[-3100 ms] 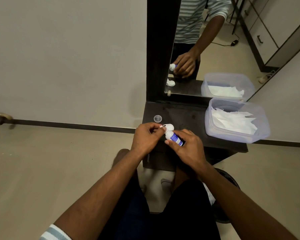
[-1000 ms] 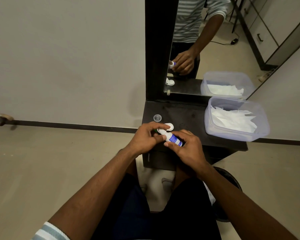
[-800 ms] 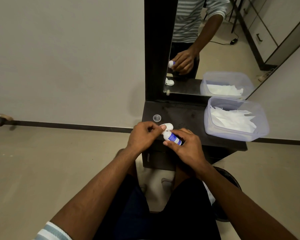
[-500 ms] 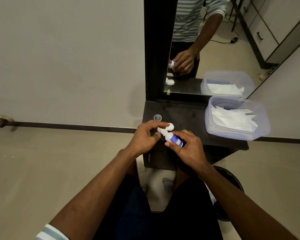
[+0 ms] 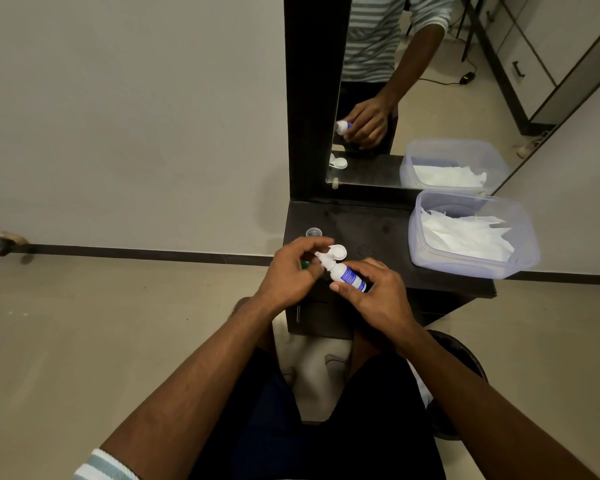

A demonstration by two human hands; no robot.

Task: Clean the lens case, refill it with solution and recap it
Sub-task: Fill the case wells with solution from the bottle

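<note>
My right hand (image 5: 371,292) grips a small white solution bottle (image 5: 345,273) with a blue label, tilted so its nozzle points up-left. The nozzle tip sits over the white lens case (image 5: 336,251), which my left hand (image 5: 291,271) pinches at its left end above the front of the dark table (image 5: 378,233). Something small and green (image 5: 62,265) does not show; a green piece (image 5: 305,265) peeks out under my left fingers. A clear round cap (image 5: 314,232) lies on the table just behind my left hand.
A translucent plastic tub (image 5: 527,237) holding white tissues stands at the table's right. A mirror (image 5: 430,81) rises behind the table in a dark frame (image 5: 312,98). A wall and tiled floor lie to the left.
Both hands stay over the table's front edge. The bottle nozzle and the lens case shift slightly against each other between frames; my left fingers re-grip the case.
</note>
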